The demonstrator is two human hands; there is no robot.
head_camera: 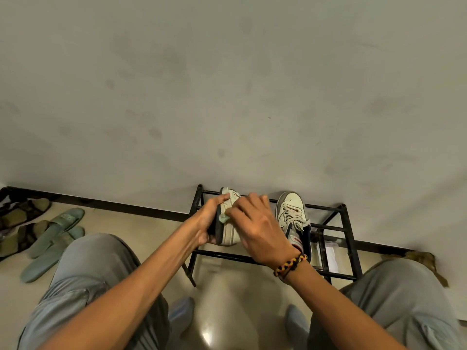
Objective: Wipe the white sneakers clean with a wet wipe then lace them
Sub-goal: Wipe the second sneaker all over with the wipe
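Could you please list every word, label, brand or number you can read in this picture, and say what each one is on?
No text can be read here.
Sneaker on the rack: a red mark on the tongue, too blurred to read.
Sneaker in the left hand: a reddish mark near the top, mostly hidden by the right hand.
Green slippers: a faint emblem on the upper, too small to read.

Legible text, labels, brands, numbers: none. The laced sneaker (pixel 290 210) right of centre bears red marks on tongue and side, too small to read. The green slippers (pixel 54 233) at left show a faint unreadable emblem.
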